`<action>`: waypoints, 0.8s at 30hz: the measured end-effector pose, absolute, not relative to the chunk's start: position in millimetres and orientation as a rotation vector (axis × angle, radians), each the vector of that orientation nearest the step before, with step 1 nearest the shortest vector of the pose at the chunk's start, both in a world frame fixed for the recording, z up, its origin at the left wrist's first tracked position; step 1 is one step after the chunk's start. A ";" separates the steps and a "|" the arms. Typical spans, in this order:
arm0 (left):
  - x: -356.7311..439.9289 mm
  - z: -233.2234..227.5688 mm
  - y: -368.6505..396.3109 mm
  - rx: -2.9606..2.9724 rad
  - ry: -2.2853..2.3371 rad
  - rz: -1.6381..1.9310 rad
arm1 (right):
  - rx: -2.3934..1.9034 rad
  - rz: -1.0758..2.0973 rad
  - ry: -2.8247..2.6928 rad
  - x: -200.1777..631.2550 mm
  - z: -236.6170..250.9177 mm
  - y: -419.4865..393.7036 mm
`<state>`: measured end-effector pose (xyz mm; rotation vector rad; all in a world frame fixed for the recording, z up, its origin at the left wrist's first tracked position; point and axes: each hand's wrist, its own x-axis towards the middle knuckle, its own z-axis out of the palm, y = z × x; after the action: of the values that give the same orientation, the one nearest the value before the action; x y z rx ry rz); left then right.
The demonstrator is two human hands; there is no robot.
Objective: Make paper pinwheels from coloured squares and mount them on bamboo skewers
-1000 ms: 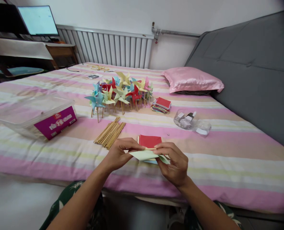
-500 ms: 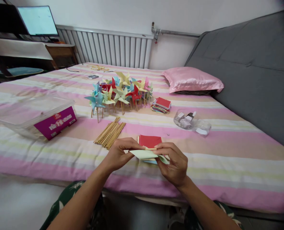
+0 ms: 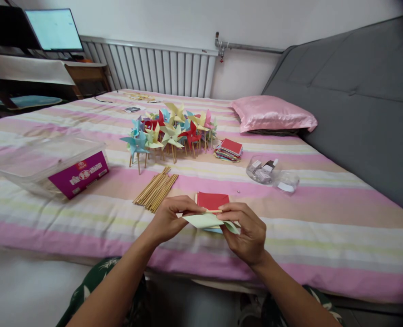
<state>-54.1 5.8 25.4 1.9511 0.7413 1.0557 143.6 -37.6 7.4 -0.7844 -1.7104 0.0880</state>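
Pinwheels (image 3: 171, 137) done; left hand (image 3: 172, 219), right hand (image 3: 247, 232): fingers pinching green paper (image 3: 204, 221), stick (image 3: 213, 211), unfinished; loose sticks (image 3: 156, 190), paper stacks (image 3: 230, 147) unused.

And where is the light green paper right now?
In the head view, the light green paper is just below centre, held between the left hand and the right hand, partly hiding a red-topped paper stack.

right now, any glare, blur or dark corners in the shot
In the head view: the lit monitor glows, its content unreadable; the pink pillow has a satiny sheen; the top right corner darkens; small print on the purple label is too soft to read; the green paper in the left hand and right hand looks clearer.
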 end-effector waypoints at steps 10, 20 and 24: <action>-54.3 23.5 6.5 1.943 0.733 1.055 | -0.791 0.088 -1.712 143.9 7.7 -36.9; -55.7 22.4 7.3 1.962 0.730 1.053 | -0.789 0.092 -1.716 143.9 8.0 -37.4; -55.7 21.8 7.4 1.966 0.719 1.061 | -0.796 0.094 -1.715 143.8 7.5 -36.8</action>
<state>-55.7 7.4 21.8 1.9658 0.7189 1.0611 143.8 -36.8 7.5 -0.7957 -1.7148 0.0945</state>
